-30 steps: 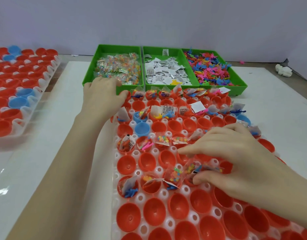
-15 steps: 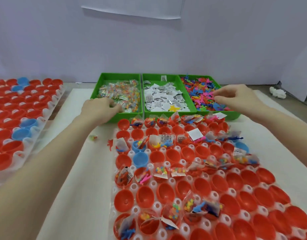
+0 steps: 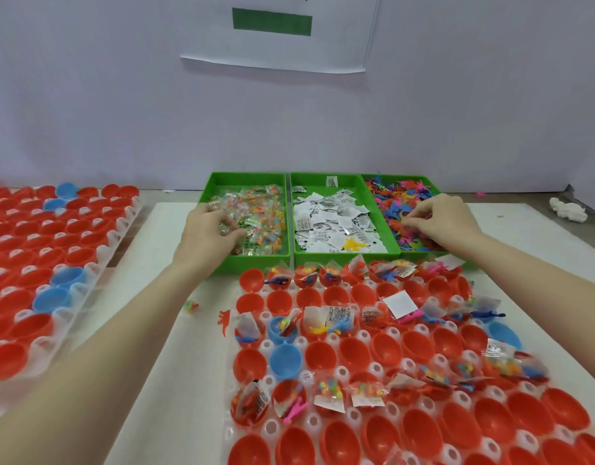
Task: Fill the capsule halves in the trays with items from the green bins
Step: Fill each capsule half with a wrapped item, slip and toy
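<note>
Left hand (image 3: 209,234): fingers curled round packets (image 3: 256,218) beneath. Right hand (image 3: 443,218): pinching toys (image 3: 398,204) under fingertips.

No text legible: print on small white paper sachets (image 3: 333,219) in middle green plastic bin (image 3: 343,254), 12 o'clock, too blurred to read.

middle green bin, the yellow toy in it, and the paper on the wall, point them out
middle green bin (image 3: 345,255): head view, near front wall.
yellow toy (image 3: 353,245): head view, middle of its body.
paper on the wall (image 3: 336,50): head view, white part under the green block.
</note>
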A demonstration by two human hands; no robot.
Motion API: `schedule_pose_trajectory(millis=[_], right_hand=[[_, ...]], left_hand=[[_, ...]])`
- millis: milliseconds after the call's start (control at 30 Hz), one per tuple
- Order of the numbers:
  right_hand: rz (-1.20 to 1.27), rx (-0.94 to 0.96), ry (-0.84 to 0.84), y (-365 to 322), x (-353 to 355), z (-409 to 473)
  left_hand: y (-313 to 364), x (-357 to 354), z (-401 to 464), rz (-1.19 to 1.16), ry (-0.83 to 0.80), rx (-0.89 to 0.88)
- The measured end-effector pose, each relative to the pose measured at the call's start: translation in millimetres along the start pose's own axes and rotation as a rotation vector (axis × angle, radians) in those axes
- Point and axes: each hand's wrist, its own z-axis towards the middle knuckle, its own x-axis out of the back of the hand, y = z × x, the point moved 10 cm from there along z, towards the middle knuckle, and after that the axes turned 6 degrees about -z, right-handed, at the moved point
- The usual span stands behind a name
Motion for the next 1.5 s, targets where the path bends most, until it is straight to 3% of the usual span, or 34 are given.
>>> schedule_pose_trajectory(millis=[167, 333, 433, 533, 833, 1033, 1233, 1333, 1433, 1500], right_hand=[[0.118, -0.107, 0.195, 15.0, 22.0, 1.4], [0.388, -0.299, 0.158, 28.9, 14.0, 3.0], [0.468, -0.36, -0.005, 13.7, -5.9, 7.7], [0.431, -0.367, -0.185, -17.2, -27.4, 10.7], [0.087, 0.006, -0.263, -80.6, -56.4, 14.3], [-0.032, -0.003, -0.353, -80.1, -64.9, 11.7], [0.095, 0.041, -0.113, -83.4, -32.9, 15.3], [0.289, 0.045, -0.031, -87.1, -3.2, 1.1], [0.614, 0.017, -0.077, -97.6, 19.0, -27.9], [0.785, 0.006, -0.18, -108.3, 32.5, -58.4]], left_hand=[[1.2, 12.8, -4.2, -0.11, 0.123, -0.003], [-11.7, 13.8, -0.2, -0.281, 0.148, 0.104], [-16.4, 7.6, 2.5, -0.309, 0.118, 0.15], [-14.8, 2.0, 2.5, -0.184, 0.07, 0.133], [-8.4, -0.6, 2.5, -0.087, 0.034, 0.076], [-8.7, -1.7, 4.6, -0.057, 0.025, 0.075], [-11.9, -1.3, 4.9, -0.051, 0.03, 0.088], [-17.2, -3.3, 5.8, -0.115, 0.037, 0.108], [-17.0, 2.5, 5.3, -0.368, 0.088, 0.115], [-24.3, 20.4, -0.3, -0.629, 0.213, 0.199]])
